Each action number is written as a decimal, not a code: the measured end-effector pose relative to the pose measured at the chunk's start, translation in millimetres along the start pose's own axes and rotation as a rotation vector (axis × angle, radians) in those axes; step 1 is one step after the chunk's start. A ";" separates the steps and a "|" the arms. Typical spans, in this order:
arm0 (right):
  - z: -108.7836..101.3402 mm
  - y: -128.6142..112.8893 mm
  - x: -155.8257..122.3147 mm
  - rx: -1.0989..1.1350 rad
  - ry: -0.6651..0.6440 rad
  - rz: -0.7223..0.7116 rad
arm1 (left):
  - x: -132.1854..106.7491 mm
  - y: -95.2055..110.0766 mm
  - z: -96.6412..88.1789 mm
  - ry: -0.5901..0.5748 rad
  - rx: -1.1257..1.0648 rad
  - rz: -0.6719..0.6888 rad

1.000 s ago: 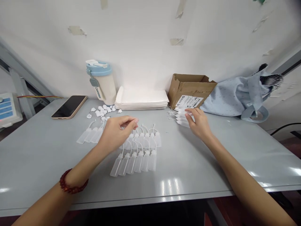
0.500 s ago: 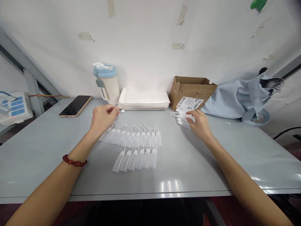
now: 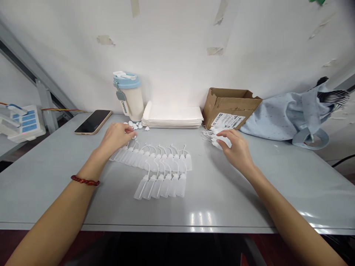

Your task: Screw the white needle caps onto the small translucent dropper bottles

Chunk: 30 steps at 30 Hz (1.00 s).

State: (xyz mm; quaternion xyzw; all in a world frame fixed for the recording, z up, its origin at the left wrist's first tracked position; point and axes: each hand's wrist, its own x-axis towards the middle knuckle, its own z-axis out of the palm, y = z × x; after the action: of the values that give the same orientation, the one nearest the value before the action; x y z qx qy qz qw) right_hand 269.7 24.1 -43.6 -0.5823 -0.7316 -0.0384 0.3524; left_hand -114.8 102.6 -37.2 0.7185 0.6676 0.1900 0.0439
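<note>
My left hand [image 3: 118,136] is closed in a pinch above the left end of the upper row of small bottles [image 3: 155,159]; what lies between its fingertips is too small to make out. The bottles are translucent white plastic with thin curved tubes at their tops. A shorter row of the same bottles [image 3: 166,186] lies nearer the table's front edge. Just beyond my left fingertips are several small white caps [image 3: 134,125]. At the right, the thumb and fingers of my right hand [image 3: 237,147] grip a bottle [image 3: 225,139] at a heap of similar bottles [image 3: 212,136].
Along the wall stand a cream tumbler with a blue lid [image 3: 131,96], a stack of white paper [image 3: 174,117] and an open cardboard box [image 3: 233,107]. A light-blue cloth bag [image 3: 285,114] lies to the right. On the left are a phone [image 3: 93,122] and a white-and-blue device [image 3: 26,123].
My left hand has moved a little down and left from the caps toward the upper row, uncovering the caps. The right hand stays at the heap. The view has shifted slightly.
</note>
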 end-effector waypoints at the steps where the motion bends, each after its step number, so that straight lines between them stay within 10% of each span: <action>1: -0.2 -4.1 -1.1 0.014 -0.006 -0.007 | -0.2 0.7 0.4 -0.016 0.022 0.005; 16: 3.1 -94.1 -45.3 0.266 -0.345 -0.381 | -9.5 18.4 3.5 -0.031 0.115 0.023; 30: 10.0 -95.1 -52.5 0.079 -0.389 -0.455 | -29.9 58.8 -8.5 0.153 -0.147 0.123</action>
State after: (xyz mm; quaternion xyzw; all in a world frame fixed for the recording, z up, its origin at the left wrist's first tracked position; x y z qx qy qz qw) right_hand 185.2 -44.8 -46.9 -0.3859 -0.8979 0.0244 0.2104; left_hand -63.3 65.7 -17.1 0.7363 0.6081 0.2950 0.0337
